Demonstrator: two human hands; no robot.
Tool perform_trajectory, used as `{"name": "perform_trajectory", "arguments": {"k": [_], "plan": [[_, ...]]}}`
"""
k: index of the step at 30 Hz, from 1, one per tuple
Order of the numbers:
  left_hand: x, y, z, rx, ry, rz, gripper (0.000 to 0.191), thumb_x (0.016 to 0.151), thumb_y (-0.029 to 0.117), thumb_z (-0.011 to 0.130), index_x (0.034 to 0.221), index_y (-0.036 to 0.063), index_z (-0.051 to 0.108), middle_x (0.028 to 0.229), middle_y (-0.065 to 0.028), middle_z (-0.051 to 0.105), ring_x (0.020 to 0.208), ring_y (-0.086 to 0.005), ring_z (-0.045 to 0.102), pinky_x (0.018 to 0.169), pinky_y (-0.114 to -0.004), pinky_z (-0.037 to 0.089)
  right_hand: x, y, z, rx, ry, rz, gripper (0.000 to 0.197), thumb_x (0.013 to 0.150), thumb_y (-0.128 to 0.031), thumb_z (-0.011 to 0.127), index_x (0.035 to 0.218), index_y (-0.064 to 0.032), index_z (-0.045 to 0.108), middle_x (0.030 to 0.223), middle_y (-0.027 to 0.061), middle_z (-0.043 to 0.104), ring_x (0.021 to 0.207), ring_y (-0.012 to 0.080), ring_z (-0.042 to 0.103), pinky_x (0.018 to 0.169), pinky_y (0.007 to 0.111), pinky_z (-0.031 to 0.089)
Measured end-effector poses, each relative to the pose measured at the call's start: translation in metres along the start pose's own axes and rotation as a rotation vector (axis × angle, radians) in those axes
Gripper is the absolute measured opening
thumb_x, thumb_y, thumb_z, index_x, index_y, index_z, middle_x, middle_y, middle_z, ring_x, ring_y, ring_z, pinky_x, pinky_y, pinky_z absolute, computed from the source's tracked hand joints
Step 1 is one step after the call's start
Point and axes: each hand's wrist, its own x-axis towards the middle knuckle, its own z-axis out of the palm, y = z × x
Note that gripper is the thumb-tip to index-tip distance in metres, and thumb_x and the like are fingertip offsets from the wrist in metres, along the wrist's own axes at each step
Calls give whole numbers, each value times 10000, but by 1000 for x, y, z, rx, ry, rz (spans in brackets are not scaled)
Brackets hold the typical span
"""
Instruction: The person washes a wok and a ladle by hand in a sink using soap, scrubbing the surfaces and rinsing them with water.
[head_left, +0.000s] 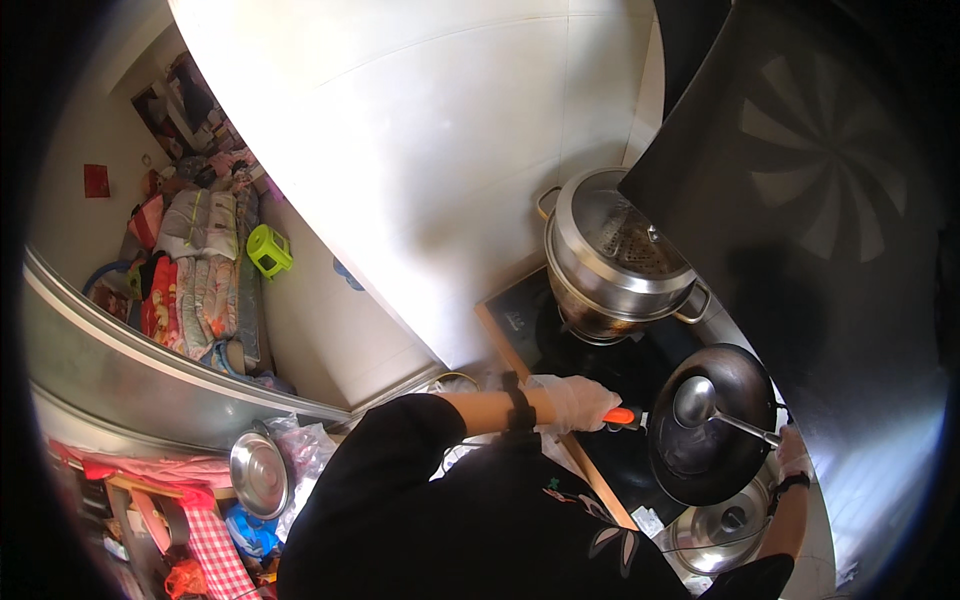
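My left hand (579, 403), in a clear plastic glove, grips the orange-ended handle (619, 416) of a dark wok (694, 472). The wok is over the right part of a black gas hob (611, 457) and looks tilted. My right hand (791, 453), also gloved, holds the far end of a metal ladle (695, 401). The ladle's bowl is inside the wok, near its middle. No food can be made out in the wok. A steel steamer pot (596, 300) with a glass lid (619, 225) stands on the hob beyond my left hand.
Beside the wok, a lidded steel pan (694, 536) sits at the counter's right end. A dark range hood (825, 172) overhangs the right side. White wall tiles (465, 135) rise behind the hob. To the left are a metal lid (259, 474) and a sliding-door frame (187, 358).
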Motion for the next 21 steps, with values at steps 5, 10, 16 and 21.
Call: {"name": "perform_trajectory", "arguments": {"k": [5, 10, 16, 21], "plan": [[-12, -10, -16, 107, 7, 150, 282, 827, 172, 591, 1084, 58, 617, 921, -174, 676, 864, -354, 655, 780, -438, 505, -56, -38, -65, 66, -101, 91, 141, 850, -119, 532, 934, -75, 636, 1168, 257, 532, 1012, 377, 580, 856, 430, 490], [-17, 1, -29, 127, -50, 188, 255, 787, 179, 605, 1018, 89, 660, 895, -147, 685, 866, -342, 660, 768, -443, 510, -149, -14, -16, -98, 170, 82, 132, 778, -64, 561, 854, -65, 668, 1074, 218, 556, 987, 380, 571, 829, 442, 490], [-11, 11, -28, 265, -219, 344, 271, 769, 172, 573, 1015, 119, 674, 947, -131, 684, 932, -340, 652, 790, -445, 514, -269, -61, -36, -79, -86, 324, 156, 743, -94, 603, 876, -69, 681, 1045, 220, 577, 946, 375, 586, 802, 452, 495], [-14, 58, -23, 373, -350, 605, 245, 782, 217, 609, 976, 81, 670, 887, -130, 678, 853, -324, 652, 723, -430, 512, -426, -72, -3, 109, -3, 451, 324, 870, -142, 509, 1185, -140, 585, 1138, 156, 585, 1010, 339, 578, 856, 417, 482]]}}
